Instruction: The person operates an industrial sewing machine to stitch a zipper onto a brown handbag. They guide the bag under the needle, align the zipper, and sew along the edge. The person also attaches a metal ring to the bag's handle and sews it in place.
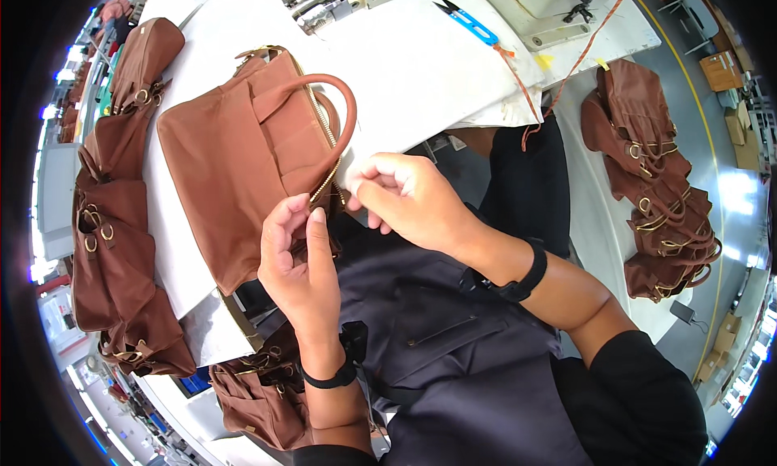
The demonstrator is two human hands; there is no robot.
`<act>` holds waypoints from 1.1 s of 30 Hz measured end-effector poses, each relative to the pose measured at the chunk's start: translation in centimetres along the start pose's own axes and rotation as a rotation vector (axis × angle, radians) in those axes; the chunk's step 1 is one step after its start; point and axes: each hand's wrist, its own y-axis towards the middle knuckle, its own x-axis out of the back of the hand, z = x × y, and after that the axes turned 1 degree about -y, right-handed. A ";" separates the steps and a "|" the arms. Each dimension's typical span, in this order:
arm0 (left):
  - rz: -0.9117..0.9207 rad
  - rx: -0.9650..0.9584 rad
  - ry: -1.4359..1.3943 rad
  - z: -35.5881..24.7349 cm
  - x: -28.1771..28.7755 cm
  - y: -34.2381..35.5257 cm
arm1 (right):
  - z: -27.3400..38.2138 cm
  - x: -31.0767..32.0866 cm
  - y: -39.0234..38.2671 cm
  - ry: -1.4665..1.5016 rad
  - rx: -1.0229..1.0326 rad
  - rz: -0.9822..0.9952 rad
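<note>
Handbag [214, 154], plain brown, with rounded handles [351, 114] and gold-toothed zipper [325, 184]

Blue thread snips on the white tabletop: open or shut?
Open: the thread snips lie with their two dark blade tips visibly apart.

Brown bag [222, 163] on white table [405, 78], left grip [306, 284] and right grip [419, 203] near zipper [328, 179], blue snips [476, 27] apart

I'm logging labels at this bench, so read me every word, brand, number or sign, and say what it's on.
No text is legible.
Nearest brown bag: no readable label.
Blue-handled snips: no readable lettering.
Cardboard box at upper right: any marks are too small and blurred to read.
</note>
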 end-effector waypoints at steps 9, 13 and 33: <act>0.001 -0.355 0.153 2.3 -0.3 -0.8 | -1.5 -0.7 0.3 0.057 0.102 0.057; -0.069 -0.421 0.245 2.7 -1.3 -1.2 | -2.1 -0.2 0.1 0.001 0.098 0.026; -0.059 -0.544 0.275 3.6 -1.6 -0.6 | -2.3 0.0 0.0 -0.164 0.137 -0.030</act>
